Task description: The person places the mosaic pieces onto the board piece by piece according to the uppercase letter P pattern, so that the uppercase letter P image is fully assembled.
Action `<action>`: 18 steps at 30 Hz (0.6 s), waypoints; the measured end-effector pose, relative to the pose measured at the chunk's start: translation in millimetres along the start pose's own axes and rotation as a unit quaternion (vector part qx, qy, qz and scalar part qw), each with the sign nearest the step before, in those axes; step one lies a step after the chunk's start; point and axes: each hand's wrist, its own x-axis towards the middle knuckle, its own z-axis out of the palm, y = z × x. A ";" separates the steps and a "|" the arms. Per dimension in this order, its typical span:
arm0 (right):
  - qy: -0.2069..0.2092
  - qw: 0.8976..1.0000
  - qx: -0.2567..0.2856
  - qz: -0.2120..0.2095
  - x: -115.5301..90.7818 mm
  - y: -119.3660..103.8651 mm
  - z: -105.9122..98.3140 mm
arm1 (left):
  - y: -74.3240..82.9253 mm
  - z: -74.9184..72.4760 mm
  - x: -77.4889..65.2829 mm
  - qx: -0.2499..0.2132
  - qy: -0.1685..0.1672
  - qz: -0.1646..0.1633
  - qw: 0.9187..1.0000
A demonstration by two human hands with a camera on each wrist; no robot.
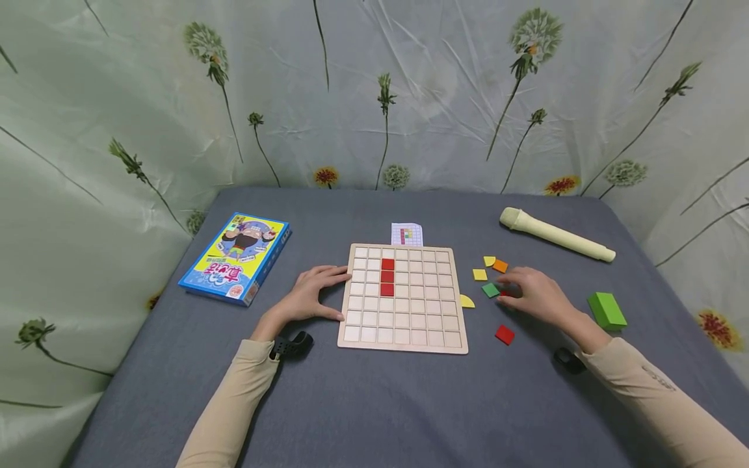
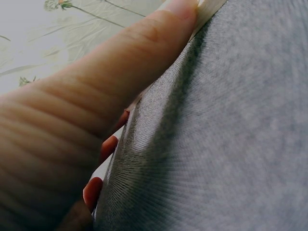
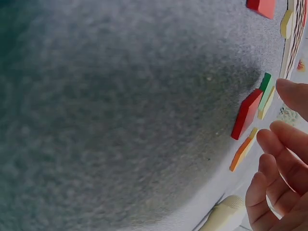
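Picking the next tile: left hand point(image 1: 310, 296) flat and relaxed, steadying the gridded wooden board point(image 1: 404, 299), right hand point(image 1: 535, 296) loose-fingered, nothing gripped, over the small red square tile point(image 3: 246, 113) just beside its fingertips; next, probably pinching it cleanly without disturbing the green tile point(image 1: 490, 290) alongside.

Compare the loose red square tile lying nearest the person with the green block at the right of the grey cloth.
The red square tile is thin and flat; the green block is thick and box-shaped. The green block is clearly larger than the red tile. The red tile lies between the wooden grid board and the right hand, while the green block lies beyond that hand, farther right. Both rest untouched on the grey cloth.
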 end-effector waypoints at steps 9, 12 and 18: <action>-0.013 1.000 0.000 0.024 -5.5 3.0 0.4 | -0.7 1.4 -0.8 -0.001 0.002 0.004 1.000; -0.022 0.999 0.004 0.031 -7.2 4.4 1.4 | -0.9 1.5 -1.4 -0.003 0.001 0.002 1.000; -0.023 0.999 0.016 0.030 -9.8 5.5 1.4 | 0.0 0.9 -0.9 -0.003 0.002 0.003 1.000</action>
